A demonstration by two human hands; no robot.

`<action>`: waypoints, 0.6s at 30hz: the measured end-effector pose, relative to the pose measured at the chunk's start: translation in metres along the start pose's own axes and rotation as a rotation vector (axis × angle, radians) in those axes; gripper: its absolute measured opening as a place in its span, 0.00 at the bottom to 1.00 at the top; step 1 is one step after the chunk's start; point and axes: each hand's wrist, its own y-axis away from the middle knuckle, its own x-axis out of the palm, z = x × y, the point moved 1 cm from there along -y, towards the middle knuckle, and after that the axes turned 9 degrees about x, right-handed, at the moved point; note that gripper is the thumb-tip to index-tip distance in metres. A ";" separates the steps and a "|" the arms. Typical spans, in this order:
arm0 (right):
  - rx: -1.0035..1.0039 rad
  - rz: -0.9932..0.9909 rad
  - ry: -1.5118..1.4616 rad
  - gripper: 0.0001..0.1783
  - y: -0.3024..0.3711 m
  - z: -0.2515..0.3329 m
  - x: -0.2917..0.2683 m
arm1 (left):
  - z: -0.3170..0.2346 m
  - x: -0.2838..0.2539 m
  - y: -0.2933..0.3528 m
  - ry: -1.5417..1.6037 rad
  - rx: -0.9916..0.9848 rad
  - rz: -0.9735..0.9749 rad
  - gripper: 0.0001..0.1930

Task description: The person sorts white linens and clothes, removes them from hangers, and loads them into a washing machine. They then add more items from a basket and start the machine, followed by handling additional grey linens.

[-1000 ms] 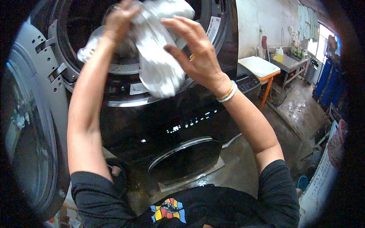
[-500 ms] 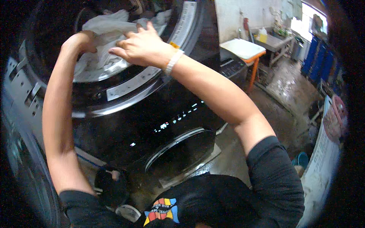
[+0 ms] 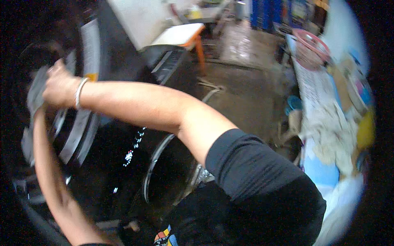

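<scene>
At the far left is a black front-loading washing machine, its round opening edged by a pale labelled ring. Whitish cloth bunches at this opening. My right hand, with a pale band on the wrist, is closed on the cloth, its fingers curled and partly hidden. My left arm reaches up from the lower edge, and my left hand meets the cloth just below the right one. The left fingers are hidden behind the cloth and the right hand. Motion blurs the whole area.
A white-topped table with an orange frame stands beyond the machine. To the right, a pink basket and a heap of pale cloth lie on a long light surface. A teal container sits beside it. The brown floor looks wet farther back.
The view has swung to the right, so the machine lies farther left. My right hand has closed from spread fingers onto the cloth, and my two hands have come together.
</scene>
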 end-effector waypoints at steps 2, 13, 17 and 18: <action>0.016 -0.105 -0.187 0.15 0.017 -0.009 -0.026 | -0.014 0.002 -0.022 -0.021 0.094 -0.051 0.40; 0.341 -0.176 -0.384 0.24 0.248 -0.063 -0.130 | -0.092 0.030 -0.104 0.034 0.328 -0.196 0.36; 0.651 -0.233 -0.447 0.16 0.342 -0.096 -0.157 | -0.116 0.041 -0.114 0.095 0.400 -0.237 0.34; 0.780 -0.205 -0.500 0.15 0.369 -0.106 -0.162 | -0.121 0.044 -0.114 0.111 0.412 -0.249 0.34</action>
